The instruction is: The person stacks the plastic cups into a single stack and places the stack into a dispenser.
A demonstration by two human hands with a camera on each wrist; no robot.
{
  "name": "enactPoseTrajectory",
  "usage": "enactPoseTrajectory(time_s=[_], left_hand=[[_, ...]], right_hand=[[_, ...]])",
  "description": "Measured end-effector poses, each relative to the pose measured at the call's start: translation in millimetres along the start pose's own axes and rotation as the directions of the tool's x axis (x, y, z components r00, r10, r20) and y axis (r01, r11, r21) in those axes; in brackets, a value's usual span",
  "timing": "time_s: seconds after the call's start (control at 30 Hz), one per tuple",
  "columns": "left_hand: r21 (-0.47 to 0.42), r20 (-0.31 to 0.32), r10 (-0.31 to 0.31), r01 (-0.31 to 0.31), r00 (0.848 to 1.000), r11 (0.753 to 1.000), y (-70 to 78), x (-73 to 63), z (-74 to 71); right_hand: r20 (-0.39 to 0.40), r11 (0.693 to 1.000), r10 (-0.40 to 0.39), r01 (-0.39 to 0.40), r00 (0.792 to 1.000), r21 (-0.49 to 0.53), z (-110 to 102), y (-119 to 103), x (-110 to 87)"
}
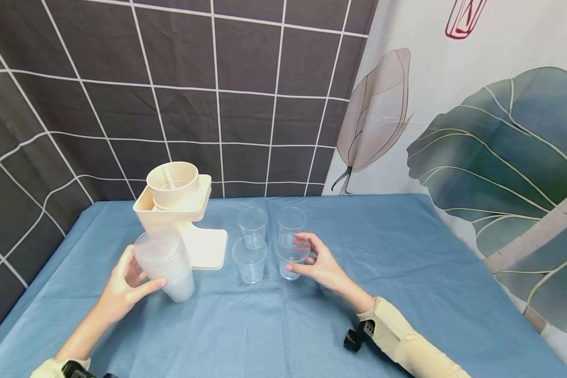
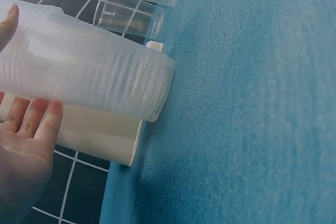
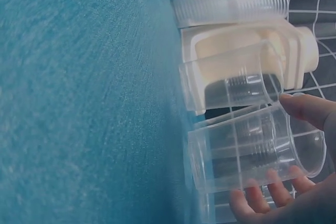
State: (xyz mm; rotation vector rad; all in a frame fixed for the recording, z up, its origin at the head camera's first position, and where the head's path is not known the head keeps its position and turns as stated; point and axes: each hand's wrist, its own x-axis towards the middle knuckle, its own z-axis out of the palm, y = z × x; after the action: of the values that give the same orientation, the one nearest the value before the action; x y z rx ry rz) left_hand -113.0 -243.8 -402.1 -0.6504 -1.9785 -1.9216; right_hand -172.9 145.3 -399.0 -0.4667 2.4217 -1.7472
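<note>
In the head view my left hand (image 1: pixel 118 291) grips a tall stack of clear plastic cups (image 1: pixel 172 268), tilted, with the thumb across its near side. The left wrist view shows the stack's base (image 2: pixel 160 90) close over the blue cloth. My right hand (image 1: pixel 325 266) has its thumb and fingers around the front right plastic cup (image 1: pixel 290 269), which stands upright. From the right wrist, the thumb is at that cup's rim and the fingertips (image 3: pixel 253 190) lie along its side. Beside it stands the front left cup (image 1: pixel 250 269), with two more cups (image 1: pixel 252 219) behind.
A cream plastic stand (image 1: pixel 209 249) with a round divided holder (image 1: pixel 172 184) on top is at the back left, behind the stack. Blue cloth (image 1: pixel 312 325) covers the table. A dark gridded curtain (image 1: pixel 245 63) hangs behind, and a leaf-print one (image 1: pixel 501 157) on the right.
</note>
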Motion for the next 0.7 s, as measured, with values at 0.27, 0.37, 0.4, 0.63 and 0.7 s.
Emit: enactPoseTrajectory(time_s=[0.27, 0.37, 0.4, 0.63, 0.7], left_hand=[[-0.003, 0.000, 0.006, -0.006, 1.000, 1.000, -0.8, 0.0, -0.1], [-0.003, 0.001, 0.009, -0.009, 1.000, 1.000, -1.0, 0.2, -0.2], [-0.003, 0.001, 0.010, -0.010, 1.000, 1.000, -1.0, 0.3, -0.2], [-0.013, 0.001, 0.021, -0.021, 1.000, 1.000, -1.4, 0.2, -0.2], [-0.020, 0.002, 0.025, -0.025, 1.000, 0.999, -1.7, 0.3, -0.2]], right_hand=[[-0.062, 0.991, -0.062, 0.054, 0.996, -0.122, 3.4, -8.5, -3.8], [-0.086, 0.984, -0.098, 0.083, 0.991, -0.158, 5.0, -12.4, -5.8], [-0.095, 0.981, -0.111, 0.093, 0.989, -0.168, 5.4, -13.7, -6.2], [-0.153, 0.969, -0.162, 0.128, 0.975, -0.211, 6.8, -22.2, -7.3], [-0.162, 0.968, -0.161, 0.124, 0.974, -0.217, 6.6, -24.2, -7.3]])
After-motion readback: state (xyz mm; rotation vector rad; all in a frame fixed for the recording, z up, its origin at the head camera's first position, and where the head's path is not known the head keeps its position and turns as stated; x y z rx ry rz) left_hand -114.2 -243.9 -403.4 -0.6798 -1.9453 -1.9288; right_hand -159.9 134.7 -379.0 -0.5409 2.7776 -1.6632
